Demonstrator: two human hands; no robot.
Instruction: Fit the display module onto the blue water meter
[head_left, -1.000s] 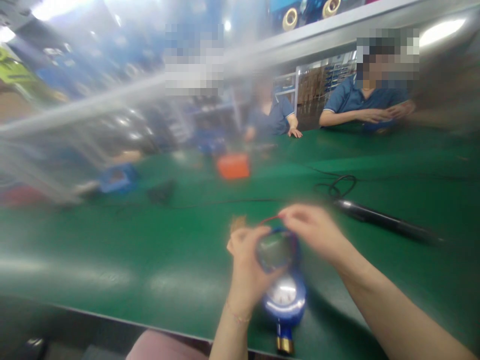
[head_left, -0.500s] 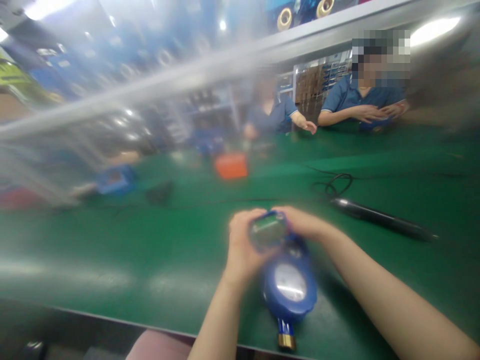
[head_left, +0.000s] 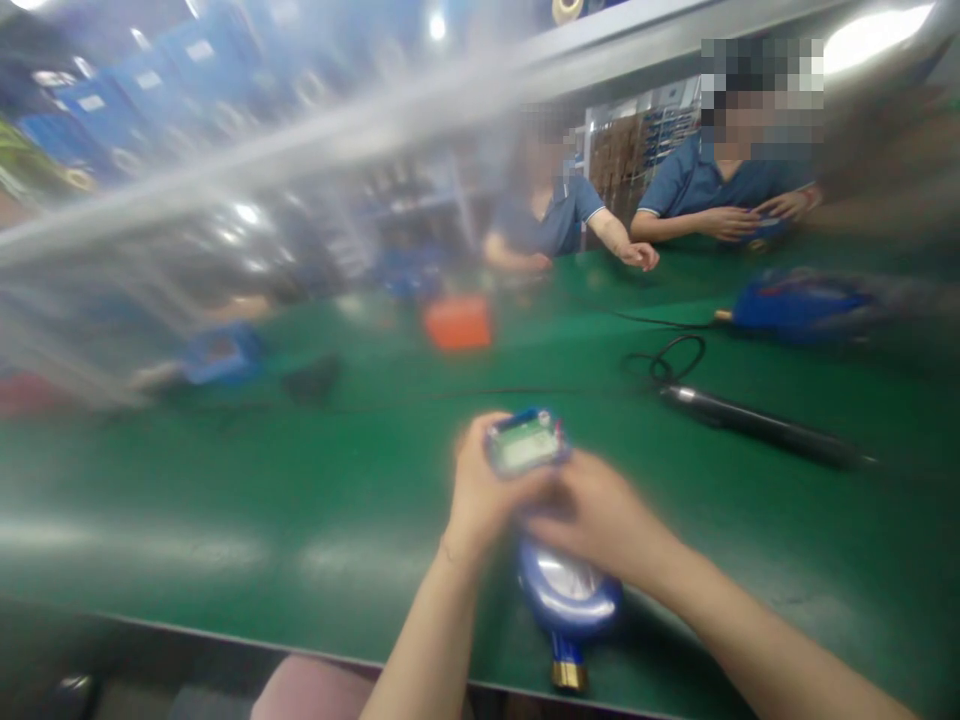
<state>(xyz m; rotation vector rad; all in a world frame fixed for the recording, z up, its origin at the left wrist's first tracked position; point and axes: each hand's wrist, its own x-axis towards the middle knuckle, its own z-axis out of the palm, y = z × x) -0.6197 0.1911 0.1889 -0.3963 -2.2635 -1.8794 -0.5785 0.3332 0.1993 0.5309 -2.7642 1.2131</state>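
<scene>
Both hands clasp the blue meter (head_left: 564,590) on the counter (head_left: 225,480), long axis toward the person: left hand (head_left: 480,490) seemingly grips its display module (head_left: 525,440), right hand (head_left: 600,520) its middle.

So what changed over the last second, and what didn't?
The right hand came down from the top of the blue meter onto its middle. The left hand kept its grip beside the green-faced module. The view tilted, bringing a blue device into sight at right. The black tool, orange box and green table stayed put.
</scene>
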